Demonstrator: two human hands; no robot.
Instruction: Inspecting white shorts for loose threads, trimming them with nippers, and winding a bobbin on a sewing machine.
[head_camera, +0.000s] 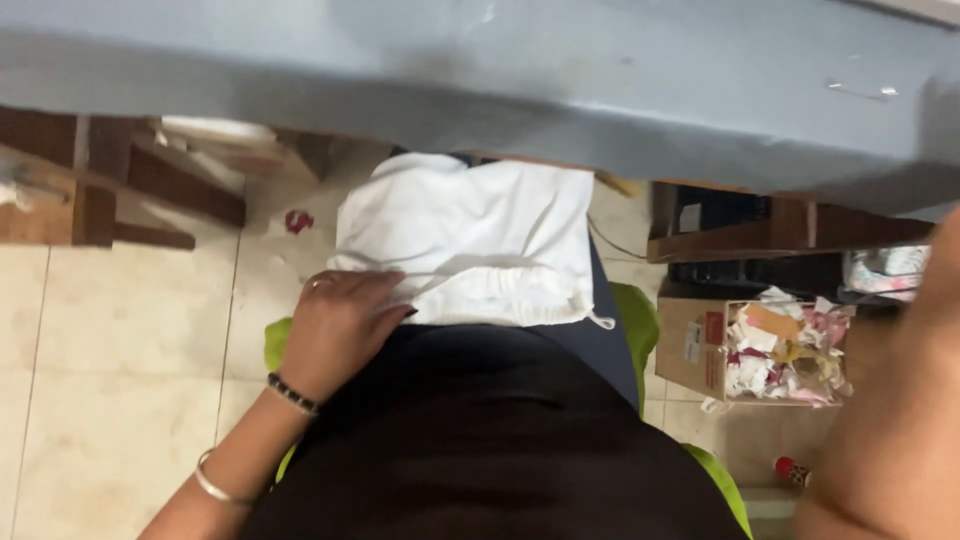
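A white cloth (470, 235) lies bunched on my lap, below the edge of a grey-blue table (520, 80). My left hand (340, 325) rests on the cloth's near left edge, fingers curled onto the fabric; it wears a ring, a dark bead bracelet and a silver bangle. My right hand is out of frame; only my right forearm (900, 420) shows, blurred, at the right edge. I wear dark clothing (480, 440) and sit on a green seat (635, 320).
A cardboard box (700, 350) full of paper and fabric scraps stands on the tiled floor (110, 380) at my right. Wooden furniture legs (130, 190) are at the left under the table, and dark wooden shelving (760, 230) at the right. A small red scrap (298, 220) lies on the floor.
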